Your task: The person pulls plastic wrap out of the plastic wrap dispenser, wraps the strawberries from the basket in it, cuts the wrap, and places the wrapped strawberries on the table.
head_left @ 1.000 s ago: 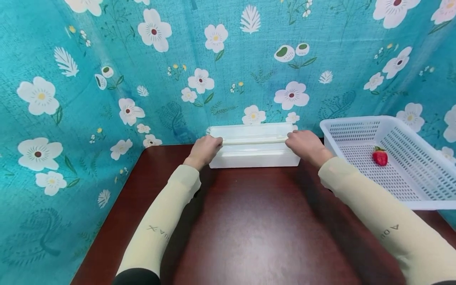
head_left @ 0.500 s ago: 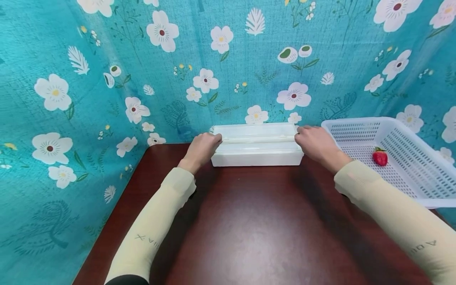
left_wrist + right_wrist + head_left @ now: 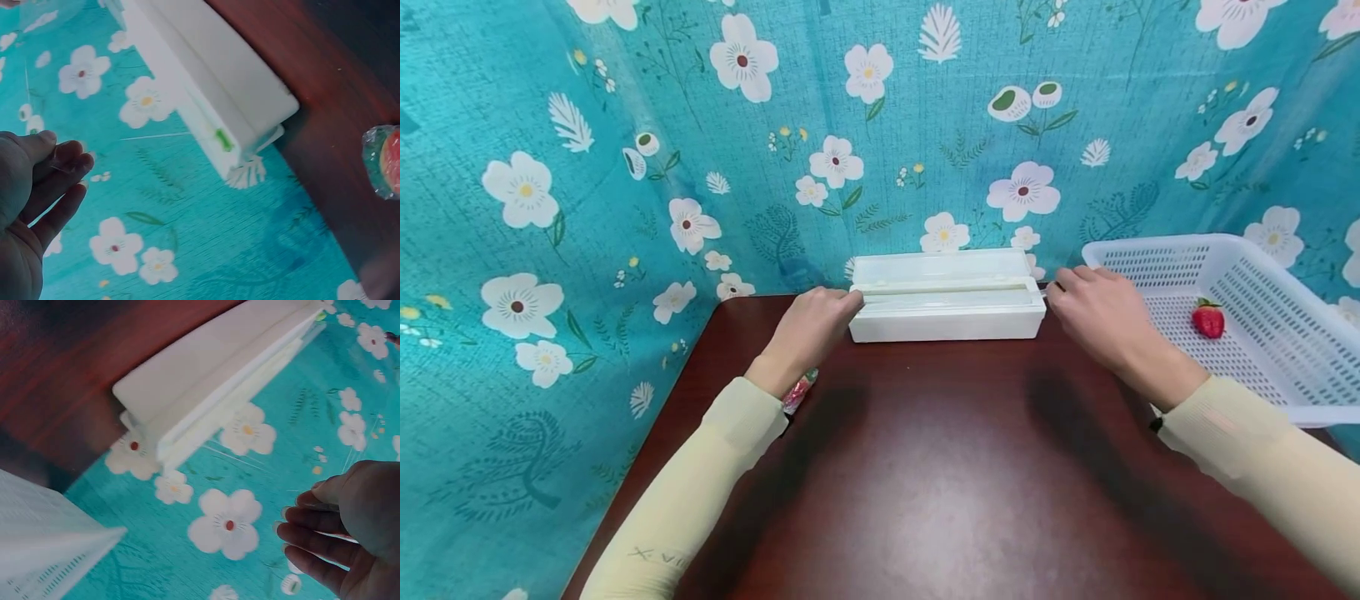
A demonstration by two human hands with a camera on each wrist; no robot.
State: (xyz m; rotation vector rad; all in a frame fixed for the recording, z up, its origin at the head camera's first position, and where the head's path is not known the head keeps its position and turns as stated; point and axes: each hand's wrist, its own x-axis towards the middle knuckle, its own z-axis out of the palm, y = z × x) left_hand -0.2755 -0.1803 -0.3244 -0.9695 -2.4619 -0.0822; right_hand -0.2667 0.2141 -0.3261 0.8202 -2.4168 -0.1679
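A long white cling film dispenser (image 3: 947, 325) stands at the table's back edge, its clear lid raised. My left hand (image 3: 812, 329) is at its left end and my right hand (image 3: 1105, 321) just off its right end. In the left wrist view, the left thumb and forefinger pinch clear cling film (image 3: 65, 165). Thin film creases run from the dispenser (image 3: 206, 375) toward my right hand (image 3: 337, 531), whose thumb and forefinger pinch the film too. The sheet is see-through, so its outline is hard to make out.
A white slotted plastic basket (image 3: 1157, 240) with a strawberry (image 3: 1208, 319) in it stands at the right. By my left wrist lies a film-wrapped red and pale item (image 3: 797, 393), partly hidden. A blue flowered cloth (image 3: 880, 150) hangs behind the dark red table (image 3: 925, 467).
Both hands have come nearer and spread apart from the dispenser's slot, the right hand moving farther right. The wrapped item has come into sight beside the left wrist.
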